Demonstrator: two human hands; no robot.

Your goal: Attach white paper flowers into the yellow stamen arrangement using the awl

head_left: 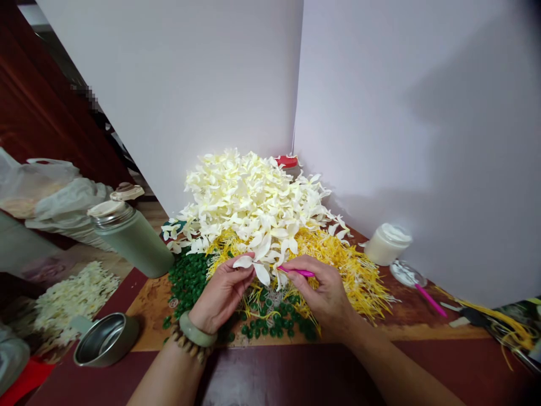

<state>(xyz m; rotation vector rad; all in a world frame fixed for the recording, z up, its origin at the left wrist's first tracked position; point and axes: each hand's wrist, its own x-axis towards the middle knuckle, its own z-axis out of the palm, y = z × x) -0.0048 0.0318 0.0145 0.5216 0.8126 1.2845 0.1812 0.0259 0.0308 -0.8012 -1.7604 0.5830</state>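
My left hand (223, 294), with a pale green bangle (196, 331) and a beaded bracelet at its wrist, is closed on a white artificial flower (261, 262) with spread petals. Pinched in my right hand (326, 290) is a thin pink stick-like tool (301, 272), its tip close to the flower's petals. Behind both hands rises a heap of white flowers (247, 192). Yellow thread-like stamens (342, 268) lie in front of that heap, mostly to the right. Small green plastic pieces (188, 282) spread under and around my hands.
At left stand a green thermos (135, 239) and a metal-lined cup (105, 340). A jar of white paste (387, 244) stands at right, near a small dish (406, 274) and another pink tool (431, 300). White wall panels (236, 79) close off the back.
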